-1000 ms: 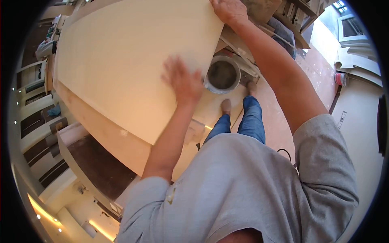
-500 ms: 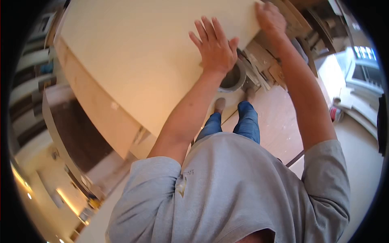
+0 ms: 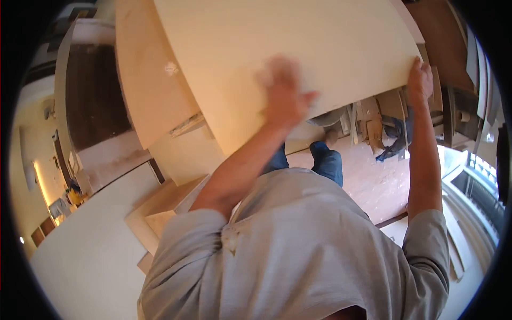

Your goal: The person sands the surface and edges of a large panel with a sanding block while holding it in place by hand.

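Note:
A large, pale, smooth board (image 3: 240,48) fills the upper middle of the view. My left hand (image 3: 285,96) is over its face, smeared by motion, with the thumb held out to the side and nothing in the hand. Whether its palm touches the surface I cannot tell. At the board's right corner, my right hand (image 3: 420,84) grips the edge, fingertips on top and the rest of the grip partly hidden. Below the near edge, a round bucket-like container (image 3: 328,117) shows only in part.
Wood offcuts (image 3: 373,130) and a dark cloth (image 3: 396,140) lie under the board's right side. To the left are a tan panel (image 3: 146,69), a dark-faced panel (image 3: 93,90) and a wooden box-like piece (image 3: 168,205). Long strips (image 3: 453,234) lie at the right.
The view has swung left, and the board now lies at another angle, covering most of the round container. My right hand is farther right on its corner; my left hand has become blurred.

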`<state>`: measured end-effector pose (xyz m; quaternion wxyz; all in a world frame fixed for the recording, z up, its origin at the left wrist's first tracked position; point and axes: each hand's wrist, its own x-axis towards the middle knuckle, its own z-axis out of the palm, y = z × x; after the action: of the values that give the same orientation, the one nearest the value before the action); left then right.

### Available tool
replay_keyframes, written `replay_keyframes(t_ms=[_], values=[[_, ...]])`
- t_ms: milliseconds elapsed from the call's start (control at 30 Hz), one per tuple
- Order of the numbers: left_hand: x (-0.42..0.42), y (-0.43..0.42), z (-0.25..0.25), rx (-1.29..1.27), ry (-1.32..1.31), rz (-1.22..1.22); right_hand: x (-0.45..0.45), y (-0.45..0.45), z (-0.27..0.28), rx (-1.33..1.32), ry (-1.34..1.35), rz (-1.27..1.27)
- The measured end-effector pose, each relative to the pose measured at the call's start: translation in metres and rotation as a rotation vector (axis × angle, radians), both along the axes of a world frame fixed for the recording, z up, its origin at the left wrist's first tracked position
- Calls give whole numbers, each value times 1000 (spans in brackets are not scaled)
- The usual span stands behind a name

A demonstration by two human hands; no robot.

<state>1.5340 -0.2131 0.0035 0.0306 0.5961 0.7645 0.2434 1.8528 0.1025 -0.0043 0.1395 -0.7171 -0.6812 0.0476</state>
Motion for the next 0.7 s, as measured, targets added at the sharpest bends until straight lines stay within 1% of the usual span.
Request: replay_keyframes(t_ms=[67,167,233,267,300,333,367,400,433,467,500,533,567,600,667,700], values=[[29,34,9,97,18,-103,4,3,0,4,-14,20],[6,1,-2,79,-29,-113,-2,2,7,-43,-25,0],[-40,-64,-16,-20,-41,-40,2,4,6,-56,-32,-12],[-64,-98,-26,27,-38,-3,4,7,0,-41,-33,-9],[-86,-125,-24,51,-42,34,9,10,-7,-24,-39,-12],[-98,-144,-30,9,54,131,13,14,-18,4,-94,6],[-105,-153,-27,-43,117,142,19,15,-23,33,-158,20],[-100,-152,-24,-91,135,86,13,1,-13,104,-399,165],[-95,-143,-20,-132,158,24,7,-7,-9,177,-436,160],[-91,-126,-16,-171,191,-39,7,-5,-10,156,-493,161],[-76,-104,-13,-119,135,-62,3,-6,-7,99,-404,136],[-59,-79,-9,-95,122,-123,14,13,-29,47,-210,-4],[-41,-49,-5,-76,111,-179,10,6,-20,43,-157,40],[-22,-19,-2,-60,103,-231,9,8,-24,49,-102,8],[21,43,1,49,115,-298,0,0,-21,33,-53,-57],[42,71,5,72,114,-351,-15,-14,4,12,-2,-106]])
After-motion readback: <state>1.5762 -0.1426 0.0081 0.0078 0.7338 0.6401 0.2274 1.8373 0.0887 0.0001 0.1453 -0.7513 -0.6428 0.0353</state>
